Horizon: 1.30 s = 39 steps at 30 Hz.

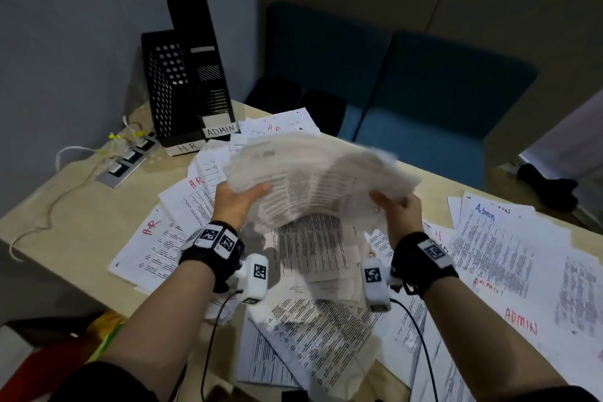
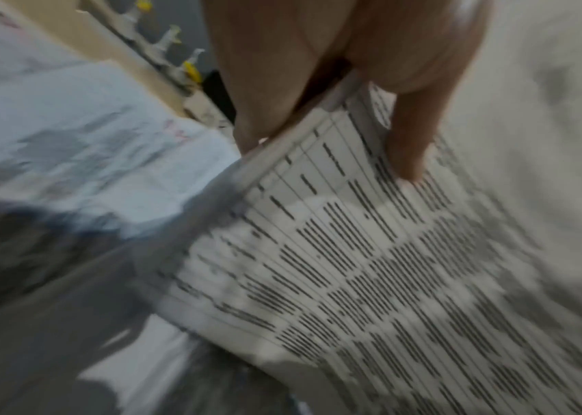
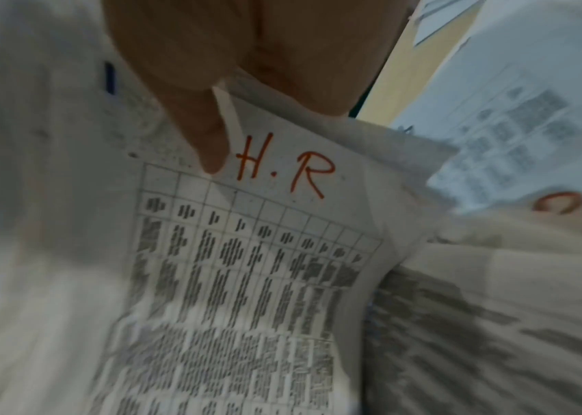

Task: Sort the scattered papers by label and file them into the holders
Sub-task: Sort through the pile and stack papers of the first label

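Both the left hand (image 1: 239, 197) and right hand (image 1: 399, 210) pinch a stack (image 1: 313, 179) marked H.R above the counter (image 1: 65, 192), likely bound next for the HR holder (image 1: 166, 88) beyond it.

Blurred sheaf of printed papers (image 1: 319, 179) marked "H.R" raised above scattered sheets (image 1: 496, 248), two black holders (image 1: 186, 81) upright behind

held sheet (image 3: 246, 252): "H.R" | holders: "HR" (image 1: 187, 146), "ADMIN" (image 1: 221, 131)
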Available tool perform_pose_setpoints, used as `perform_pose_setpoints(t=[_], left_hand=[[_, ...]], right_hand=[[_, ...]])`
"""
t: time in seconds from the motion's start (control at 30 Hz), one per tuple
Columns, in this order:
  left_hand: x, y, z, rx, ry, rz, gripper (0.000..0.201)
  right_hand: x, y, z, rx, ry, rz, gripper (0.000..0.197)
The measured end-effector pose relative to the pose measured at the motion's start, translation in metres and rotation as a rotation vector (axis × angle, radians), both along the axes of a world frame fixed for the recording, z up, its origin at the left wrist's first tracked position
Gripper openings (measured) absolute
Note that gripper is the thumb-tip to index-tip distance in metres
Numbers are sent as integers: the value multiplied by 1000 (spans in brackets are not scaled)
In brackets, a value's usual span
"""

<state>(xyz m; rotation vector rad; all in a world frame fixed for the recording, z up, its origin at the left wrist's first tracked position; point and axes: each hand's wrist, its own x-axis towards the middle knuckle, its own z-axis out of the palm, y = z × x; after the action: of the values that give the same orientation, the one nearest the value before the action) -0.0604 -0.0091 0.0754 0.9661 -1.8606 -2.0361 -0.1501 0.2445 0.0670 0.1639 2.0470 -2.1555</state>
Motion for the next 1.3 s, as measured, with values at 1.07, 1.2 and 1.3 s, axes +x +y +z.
perform_pose_setpoints(t=[1.07, 1.2, 1.3], left_hand=[[2, -24, 6, -115, 65, -241, 40], [2, -23, 4, -115, 74, -193, 29], [8, -25, 0, -75, 76, -212, 36]], right_hand=[[25, -137, 67, 1332, 1011, 895, 86], [32, -143, 68, 1352, 968, 1009, 98], [13, -126, 74, 1459, 886, 878, 100]])
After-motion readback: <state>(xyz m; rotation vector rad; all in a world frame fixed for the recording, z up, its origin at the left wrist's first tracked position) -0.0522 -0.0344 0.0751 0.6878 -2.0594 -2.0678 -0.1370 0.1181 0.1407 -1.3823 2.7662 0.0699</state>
